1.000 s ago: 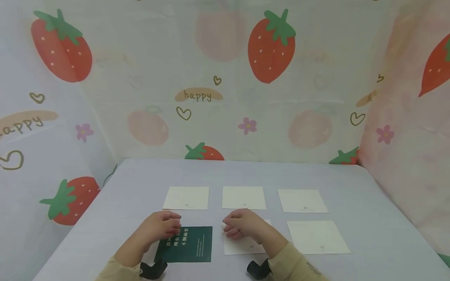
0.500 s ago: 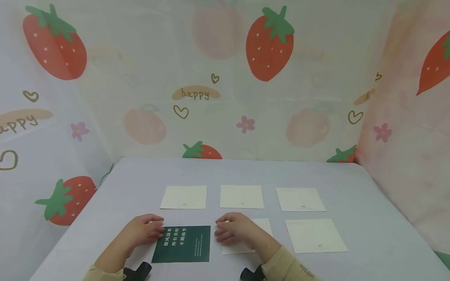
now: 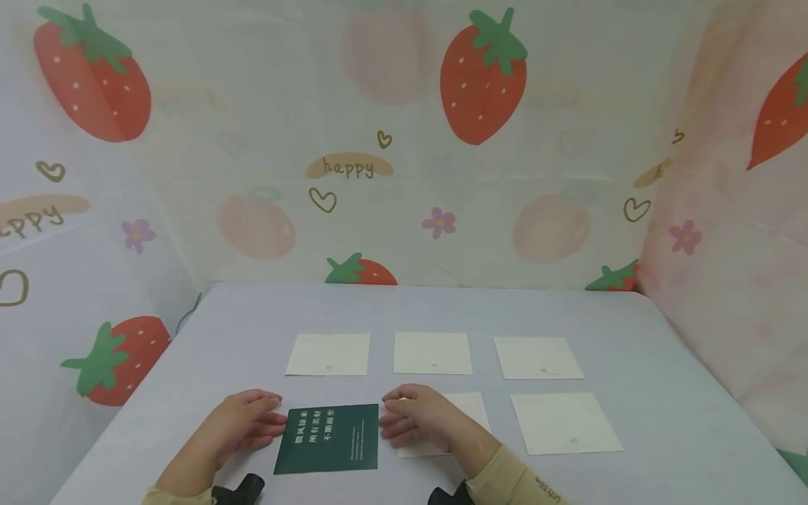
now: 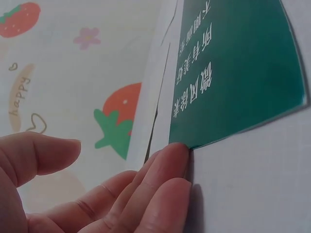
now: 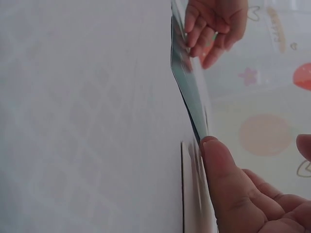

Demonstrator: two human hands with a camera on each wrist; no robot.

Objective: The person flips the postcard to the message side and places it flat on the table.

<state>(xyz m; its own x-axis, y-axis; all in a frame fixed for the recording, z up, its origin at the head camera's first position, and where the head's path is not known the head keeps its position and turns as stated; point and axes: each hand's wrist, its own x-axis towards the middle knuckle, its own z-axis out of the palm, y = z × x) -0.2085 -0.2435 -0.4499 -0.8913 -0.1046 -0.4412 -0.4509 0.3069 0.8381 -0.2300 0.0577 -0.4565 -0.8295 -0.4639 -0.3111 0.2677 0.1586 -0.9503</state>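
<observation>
A dark green card [image 3: 341, 449] with pale Chinese characters lies on the table between the two hands. At its left edge is the left hand [image 3: 233, 426], fingers loosely bent; in the left wrist view its fingertips [image 4: 170, 162] meet the card's corner, while the thumb stands apart. The right hand [image 3: 424, 423] hovers at the card's right edge, over part of a white card [image 3: 470, 407]. In the right wrist view a fingertip [image 5: 216, 153] of it touches or nearly touches the green card's edge [image 5: 187, 97]. Neither hand pinches anything.
A back row holds three white cards: left [image 3: 328, 354], middle [image 3: 433, 351] and right [image 3: 539, 356]. Another white card [image 3: 564, 421] lies at the front right. Strawberry-printed cloth [image 3: 404, 140] walls the white table [image 3: 631, 351] on the back and sides.
My left hand has slid left off the green card to its left edge. The right hand has shifted slightly left to the opposite edge. The green card has turned a little.
</observation>
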